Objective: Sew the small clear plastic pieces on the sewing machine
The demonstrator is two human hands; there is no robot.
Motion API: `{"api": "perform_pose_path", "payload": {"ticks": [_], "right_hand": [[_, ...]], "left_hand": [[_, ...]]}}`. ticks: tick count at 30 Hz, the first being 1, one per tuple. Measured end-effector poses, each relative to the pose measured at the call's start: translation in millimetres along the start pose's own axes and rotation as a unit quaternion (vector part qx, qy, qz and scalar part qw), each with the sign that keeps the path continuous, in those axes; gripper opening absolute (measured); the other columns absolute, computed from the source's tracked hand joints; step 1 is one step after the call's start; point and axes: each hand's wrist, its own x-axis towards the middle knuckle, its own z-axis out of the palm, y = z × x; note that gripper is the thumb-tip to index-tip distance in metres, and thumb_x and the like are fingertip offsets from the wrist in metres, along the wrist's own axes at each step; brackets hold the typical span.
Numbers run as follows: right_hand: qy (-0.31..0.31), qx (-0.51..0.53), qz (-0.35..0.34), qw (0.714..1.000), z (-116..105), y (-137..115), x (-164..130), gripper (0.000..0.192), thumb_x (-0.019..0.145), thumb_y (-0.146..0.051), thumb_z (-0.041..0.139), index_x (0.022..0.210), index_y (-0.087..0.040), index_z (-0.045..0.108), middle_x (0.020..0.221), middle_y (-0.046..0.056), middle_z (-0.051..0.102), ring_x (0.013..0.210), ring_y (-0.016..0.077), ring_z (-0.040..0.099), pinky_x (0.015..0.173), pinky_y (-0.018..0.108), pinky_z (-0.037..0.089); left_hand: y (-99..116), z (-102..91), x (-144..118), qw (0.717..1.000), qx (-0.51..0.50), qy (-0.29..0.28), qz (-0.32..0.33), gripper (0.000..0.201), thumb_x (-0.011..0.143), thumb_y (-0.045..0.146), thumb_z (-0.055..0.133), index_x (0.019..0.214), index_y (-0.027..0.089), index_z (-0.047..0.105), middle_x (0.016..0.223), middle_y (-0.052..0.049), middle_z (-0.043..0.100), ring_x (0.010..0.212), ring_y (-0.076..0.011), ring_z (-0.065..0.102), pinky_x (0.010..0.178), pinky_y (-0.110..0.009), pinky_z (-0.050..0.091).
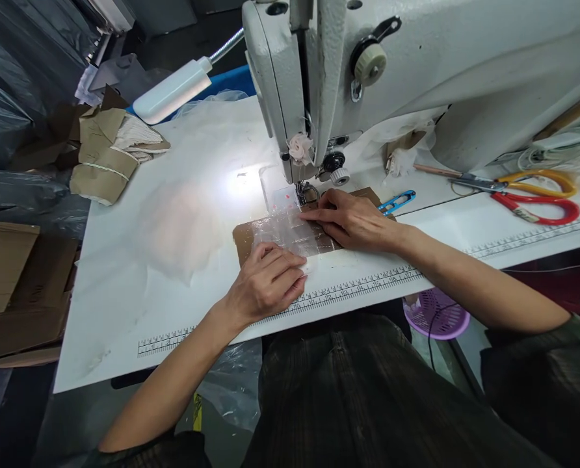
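While my left hand (266,281) presses flat on the clear plastic piece (290,229), gripping nothing, my right hand (353,221) lies open-palmed just before the presser foot (305,192).

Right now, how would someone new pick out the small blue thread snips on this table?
Start at the white sewing machine. Just beyond the right hand, the thread snips lie on the white table. They are small and blue, unlike the large scissors with orange and red handles further right.

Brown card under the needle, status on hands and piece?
Left hand, right hand flat on clear sheet over brown card. Blue snips beside right hand.
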Motion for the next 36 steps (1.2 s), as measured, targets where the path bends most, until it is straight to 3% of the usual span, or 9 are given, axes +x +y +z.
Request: {"api": "perform_pose_path", "payload": {"ticks": [7,10,15,22,26,28,31,36], "right_hand": [[0.058,0.104,-0.030,0.992,-7.2,7.2,-2.9,0.035,0.096,-0.017,0.046,0.121,-0.021,0.069,0.101,0.008,0.067,0.091,0.0187,0.061,0.083,0.033,0.050],[0.053,0.124,-0.039,0.990,-13.3,6.2,-4.6,0.034,0.095,-0.016,0.047,0.119,-0.020,0.070,0.101,0.008,0.068,0.091,0.0179,0.062,0.084,0.032,0.050],[-0.039,0.088,-0.086,0.992,-19.4,2.0,-9.6,0.031,0.094,-0.022,0.052,0.116,-0.026,0.073,0.106,0.008,0.064,0.095,0.0187,0.060,0.084,0.033,0.050],[-0.025,0.022,-0.120,0.992,-14.8,-1.3,-11.2,0.034,0.091,-0.018,0.051,0.113,-0.026,0.075,0.104,0.010,0.063,0.097,0.0226,0.056,0.086,0.039,0.048],[-0.019,0.026,-0.119,0.992,-13.1,-1.8,-10.9,0.034,0.090,-0.018,0.051,0.112,-0.025,0.075,0.103,0.010,0.062,0.096,0.0228,0.056,0.084,0.039,0.048],[-0.013,0.033,-0.121,0.992,-12.0,-0.9,-10.6,0.033,0.089,-0.018,0.052,0.111,-0.025,0.076,0.103,0.010,0.062,0.095,0.0223,0.056,0.083,0.038,0.048],[-0.004,0.045,-0.121,0.992,-10.4,0.4,-10.0,0.033,0.088,-0.016,0.053,0.110,-0.025,0.076,0.102,0.009,0.061,0.095,0.0217,0.056,0.083,0.037,0.047],[-0.003,0.043,-0.106,0.993,-9.9,-1.9,-10.7,0.033,0.087,-0.016,0.055,0.109,-0.025,0.076,0.101,0.009,0.062,0.094,0.0227,0.055,0.083,0.038,0.047]], "left_hand": [[2.3,2.8,-1.3,0.999,0.030,0.027,0.009,0.008,0.083,0.010,0.066,0.079,0.016,0.064,0.092,-0.003,0.077,0.083,-0.0157,0.071,0.084,-0.036,0.053],[2.4,2.4,-1.2,0.999,0.028,0.019,-0.002,0.008,0.084,0.011,0.064,0.079,0.016,0.064,0.093,-0.003,0.077,0.083,-0.0156,0.071,0.084,-0.037,0.053],[2.0,2.4,-1.2,1.000,0.020,0.013,-0.010,0.008,0.085,0.011,0.064,0.080,0.017,0.065,0.093,-0.003,0.077,0.083,-0.0157,0.071,0.084,-0.037,0.054],[3.9,-0.6,-1.9,0.999,-0.015,0.019,-0.024,0.003,0.084,0.015,0.067,0.084,0.016,0.064,0.094,-0.005,0.077,0.084,-0.0172,0.072,0.084,-0.038,0.054],[-5.0,-13.3,5.3,0.995,-0.067,0.055,-0.048,0.027,0.083,0.036,0.071,0.098,0.016,0.062,0.098,-0.008,0.076,0.089,-0.0214,0.072,0.083,-0.043,0.054],[-16.7,-16.5,13.4,0.994,-0.047,0.066,-0.069,0.024,0.086,0.036,0.067,0.099,0.017,0.063,0.097,-0.008,0.075,0.089,-0.0216,0.071,0.077,-0.041,0.053],[-38.7,-11.3,27.6,0.997,0.026,0.026,-0.063,0.011,0.091,0.024,0.058,0.093,0.017,0.066,0.095,-0.007,0.075,0.082,-0.0193,0.069,0.067,-0.036,0.049],[-58.0,7.1,38.3,0.992,0.115,-0.058,-0.018,0.020,0.096,0.023,0.050,0.101,0.015,0.068,0.105,-0.010,0.073,0.082,-0.0212,0.064,0.066,-0.037,0.045]]}}
